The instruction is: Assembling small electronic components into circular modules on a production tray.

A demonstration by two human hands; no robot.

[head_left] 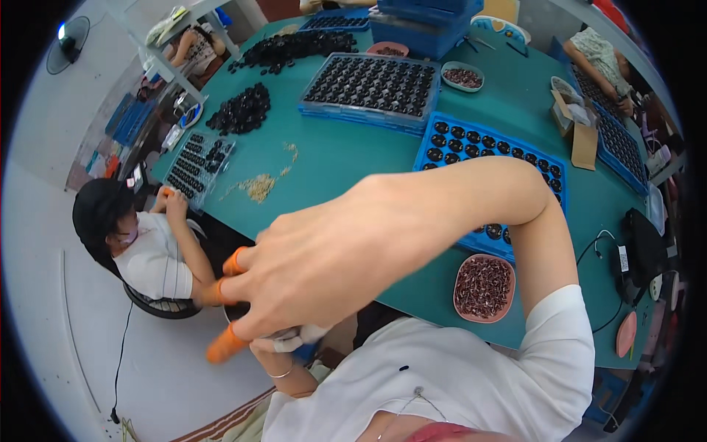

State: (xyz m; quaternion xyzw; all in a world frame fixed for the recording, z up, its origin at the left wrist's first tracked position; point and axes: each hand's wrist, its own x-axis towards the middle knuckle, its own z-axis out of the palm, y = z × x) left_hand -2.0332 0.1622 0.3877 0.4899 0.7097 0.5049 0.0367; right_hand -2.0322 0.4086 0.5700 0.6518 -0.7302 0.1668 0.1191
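My right hand (309, 269) reaches across to the left, high over the floor beside the table. Orange finger cots (226, 341) cover several of its fingertips, which are spread apart and a little blurred. I see nothing held in it. Below it, my left hand (274, 348) is mostly hidden; a bracelet (280, 374) circles its wrist, and whitish material (289, 340) shows by its fingers. Behind my right forearm lies a blue tray (426, 151) with rows of round black parts (473, 137). A pink bowl (484, 288) of small dark-red pieces stands near the table's front edge.
The green table (335, 166) also bears a stacked clear-lidded tray (368, 88), heaps of black parts (239, 110), a second bowl (462, 76) and an open cardboard box (584, 146). A co-worker (151, 250) sits at the left. A black device (639, 250) with cables lies at right.
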